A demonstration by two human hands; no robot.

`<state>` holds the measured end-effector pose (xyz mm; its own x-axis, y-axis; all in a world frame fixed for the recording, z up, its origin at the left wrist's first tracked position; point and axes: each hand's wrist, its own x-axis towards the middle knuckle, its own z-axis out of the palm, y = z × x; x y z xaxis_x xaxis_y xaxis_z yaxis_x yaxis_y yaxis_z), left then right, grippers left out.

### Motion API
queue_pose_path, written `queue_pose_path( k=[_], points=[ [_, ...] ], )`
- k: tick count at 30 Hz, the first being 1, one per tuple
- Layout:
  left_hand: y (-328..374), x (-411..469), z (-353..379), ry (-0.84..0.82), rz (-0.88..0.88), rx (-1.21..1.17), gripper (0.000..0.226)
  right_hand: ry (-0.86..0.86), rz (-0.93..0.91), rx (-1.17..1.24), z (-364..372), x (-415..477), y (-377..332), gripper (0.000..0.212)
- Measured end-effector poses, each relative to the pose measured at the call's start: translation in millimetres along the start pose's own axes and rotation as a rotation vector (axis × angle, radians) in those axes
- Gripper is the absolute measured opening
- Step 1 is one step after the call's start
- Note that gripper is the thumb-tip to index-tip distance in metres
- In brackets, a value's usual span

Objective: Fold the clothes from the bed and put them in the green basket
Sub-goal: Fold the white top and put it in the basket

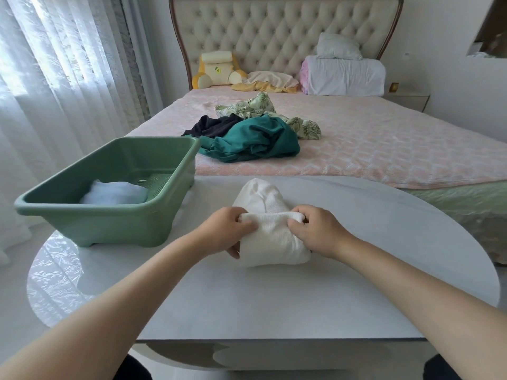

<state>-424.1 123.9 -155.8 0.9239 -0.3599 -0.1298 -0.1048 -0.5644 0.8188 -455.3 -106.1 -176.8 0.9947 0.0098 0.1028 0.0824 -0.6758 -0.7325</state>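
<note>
Head view: white ribbed garment lies on the bench, partly folded into a compact bundle, with one rounded end pointing away toward the bed.

Left hand is on the bundle's left edge, fingers curled over the top fold and thumb under the near corner, gripping cloth. Right hand is on the right edge, fingers curled and pinching the same fold. The garment sits directly between the two hands, both touching it. Can't tell whether the bundle's near edge is lifted or flat on the bench.

Green basket stands on the bench's left part, just left of the left hand and not touching it. Inside it is one pale folded item against the near wall.

On the bed, well beyond the hands, is an unfolded pile: teal garment in front, dark garment to its left, leaf-print garment behind.

At the headboard are a yellow plush toy and rolled white bedding. Sheer curtain on the left.
</note>
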Motion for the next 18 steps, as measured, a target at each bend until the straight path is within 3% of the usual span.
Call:
queue_pose_path(
  k=[2,4,6,9,11,14,18],
  points=[
    [-3.5,2.4,4.3,0.142,0.018,0.183,0.026,0.048,0.019,-0.062,5.7,1.8,2.3,0.015],
    [-10.5,7.5,9.7,0.339,0.136,0.441,0.034,0.086,0.034,-0.111,8.3,3.9,5.0,0.028],
    [-14.0,13.2,15.7,0.465,0.375,0.557,0.031,0.134,-0.003,-0.211,10.4,6.4,7.9,0.036],
    [-8.7,14.6,26.4,0.469,0.752,0.713,0.026,0.166,-0.054,-0.312,14.6,10.5,11.1,0.032],
    [-6.9,8.2,37.8,0.349,0.735,0.793,0.043,0.162,-0.057,-0.338,17.2,11.3,11.8,0.031],
    [-13.7,2.6,43.0,0.11,0.523,0.877,0.079,0.223,-0.109,-0.376,17.1,10.9,14.9,0.034],
    [-21.2,8.7,33.7,0.038,0.472,0.797,0.103,0.345,-0.543,-0.58,16.4,12.1,16.8,0.029]
  ],
)
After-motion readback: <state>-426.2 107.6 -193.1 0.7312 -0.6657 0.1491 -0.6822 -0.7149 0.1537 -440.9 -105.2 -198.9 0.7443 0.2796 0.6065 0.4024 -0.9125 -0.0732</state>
